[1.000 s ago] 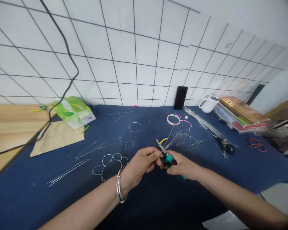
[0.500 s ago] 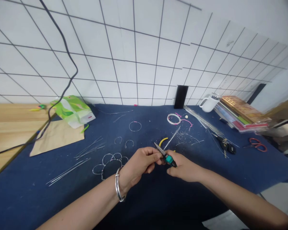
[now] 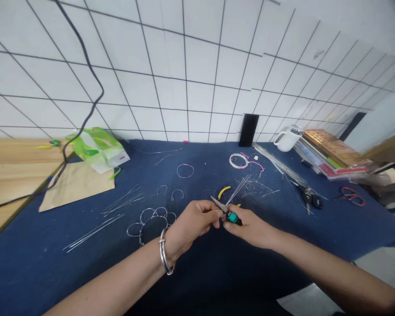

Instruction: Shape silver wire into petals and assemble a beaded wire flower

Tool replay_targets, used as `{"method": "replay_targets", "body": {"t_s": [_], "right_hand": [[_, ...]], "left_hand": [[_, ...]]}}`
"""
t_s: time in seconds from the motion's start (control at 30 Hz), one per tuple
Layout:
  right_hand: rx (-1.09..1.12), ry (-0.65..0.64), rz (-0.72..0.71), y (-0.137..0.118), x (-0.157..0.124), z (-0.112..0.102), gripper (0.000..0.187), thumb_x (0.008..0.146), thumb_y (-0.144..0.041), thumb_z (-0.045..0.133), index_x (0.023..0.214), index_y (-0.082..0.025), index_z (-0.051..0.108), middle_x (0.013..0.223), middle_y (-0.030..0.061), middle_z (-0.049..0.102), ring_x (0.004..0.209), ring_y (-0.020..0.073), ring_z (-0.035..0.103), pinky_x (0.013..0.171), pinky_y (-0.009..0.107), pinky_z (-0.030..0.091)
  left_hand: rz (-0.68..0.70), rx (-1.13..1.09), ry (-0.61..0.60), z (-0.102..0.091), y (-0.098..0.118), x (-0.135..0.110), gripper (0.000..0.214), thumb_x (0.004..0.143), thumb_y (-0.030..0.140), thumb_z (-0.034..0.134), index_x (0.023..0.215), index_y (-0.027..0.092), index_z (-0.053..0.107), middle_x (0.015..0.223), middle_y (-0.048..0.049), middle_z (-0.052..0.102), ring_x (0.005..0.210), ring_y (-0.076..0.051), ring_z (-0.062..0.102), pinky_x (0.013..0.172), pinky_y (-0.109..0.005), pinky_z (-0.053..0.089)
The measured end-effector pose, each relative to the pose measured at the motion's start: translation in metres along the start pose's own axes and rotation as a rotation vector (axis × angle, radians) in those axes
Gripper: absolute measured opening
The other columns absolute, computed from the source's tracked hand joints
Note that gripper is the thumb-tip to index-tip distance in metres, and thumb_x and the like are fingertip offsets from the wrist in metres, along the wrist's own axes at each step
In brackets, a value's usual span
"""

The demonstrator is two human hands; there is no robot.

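Observation:
My left hand (image 3: 200, 218) is closed in a pinch, its fingertips by the jaws of the pliers. A small bundle of thin metal wires (image 3: 239, 188) slants up and right from behind the pliers; its lower end is hidden at my fingers. In my right hand (image 3: 246, 226) is a pair of long-nosed pliers (image 3: 231, 217) with teal and black handles, jaws pointing up and left. Beyond them lies a yellow-handled tool (image 3: 223, 192), partly covered. A flower-like wire frame (image 3: 147, 224) of joined loops lies left of my left hand.
Two small bent wire pieces (image 3: 177, 194), a wire ring (image 3: 185, 171) and loose straight wires (image 3: 92, 233) lie on the blue cloth. Farther right are a white ring (image 3: 238, 161), a long wire bundle (image 3: 279, 163), black cutters (image 3: 307, 197), red-handled scissors (image 3: 352, 196), a mug (image 3: 287, 138) and books (image 3: 332, 153).
The wires beyond the pliers looked like one narrow bundle and now fan out. My right thumb has moved up closer to the pliers. The view has shifted slightly.

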State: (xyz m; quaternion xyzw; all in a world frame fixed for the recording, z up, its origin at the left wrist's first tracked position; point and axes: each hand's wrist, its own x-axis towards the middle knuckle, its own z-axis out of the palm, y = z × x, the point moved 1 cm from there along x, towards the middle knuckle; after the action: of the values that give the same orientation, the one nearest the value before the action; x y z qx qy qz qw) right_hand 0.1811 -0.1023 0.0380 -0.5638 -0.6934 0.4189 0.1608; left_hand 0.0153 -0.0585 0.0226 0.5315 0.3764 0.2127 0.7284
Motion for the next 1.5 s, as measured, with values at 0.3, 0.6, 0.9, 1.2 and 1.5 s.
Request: {"method": "replay_targets", "body": {"t_s": [0.3,0.6,0.9,1.2,1.5], "right_hand": [[-0.131,0.221,0.061,0.013,-0.002,0.018,0.023,0.079,-0.030,0.052,0.099,-0.020,0.053,0.086,0.0031,0.060,0.079,0.0171,0.054,0.071,0.029,0.039],[-0.179,0.193,0.000,0.018,0.006,0.017,0.013,0.078,-0.026,0.050,0.089,-0.019,0.053,0.075,0.0007,0.058,0.067,0.0136,0.052,0.063,0.026,0.039],[-0.196,0.198,-0.062,0.025,0.010,0.019,0.023,0.064,-0.005,0.043,0.081,-0.019,0.049,0.071,-0.0019,0.055,0.064,0.0115,0.050,0.062,0.023,0.037],[-0.007,-0.082,0.062,0.017,0.011,-0.002,0.025,0.062,-0.007,0.048,0.084,-0.019,0.052,0.080,-0.0004,0.058,0.071,0.0137,0.054,0.061,0.023,0.041],[0.172,-0.171,0.050,0.005,0.010,-0.009,0.027,0.063,-0.007,0.051,0.088,-0.017,0.050,0.090,0.0019,0.058,0.083,0.0160,0.055,0.071,0.027,0.043]], "left_hand": [[0.002,0.076,0.033,0.003,-0.001,0.000,0.020,0.077,0.029,0.051,0.066,0.013,0.056,0.059,0.0014,0.051,0.041,-0.003,0.026,0.039,-0.019,0.016],[0.025,0.142,0.056,-0.002,-0.004,0.002,0.021,0.076,0.030,0.050,0.065,0.014,0.056,0.057,0.0027,0.049,0.042,-0.004,0.027,0.041,-0.018,0.019],[0.073,0.210,0.090,-0.001,0.001,-0.003,0.021,0.076,0.027,0.050,0.060,0.014,0.055,0.057,0.0039,0.049,0.042,-0.004,0.028,0.040,-0.018,0.020],[0.046,0.038,-0.010,-0.004,0.001,-0.001,0.020,0.079,0.032,0.049,0.071,0.014,0.054,0.067,0.0014,0.057,0.040,-0.002,0.033,0.039,-0.018,0.022],[0.037,-0.019,-0.087,-0.010,0.007,-0.005,0.018,0.078,0.030,0.052,0.075,0.013,0.057,0.076,-0.0014,0.062,0.041,-0.001,0.037,0.040,-0.017,0.025]]}}
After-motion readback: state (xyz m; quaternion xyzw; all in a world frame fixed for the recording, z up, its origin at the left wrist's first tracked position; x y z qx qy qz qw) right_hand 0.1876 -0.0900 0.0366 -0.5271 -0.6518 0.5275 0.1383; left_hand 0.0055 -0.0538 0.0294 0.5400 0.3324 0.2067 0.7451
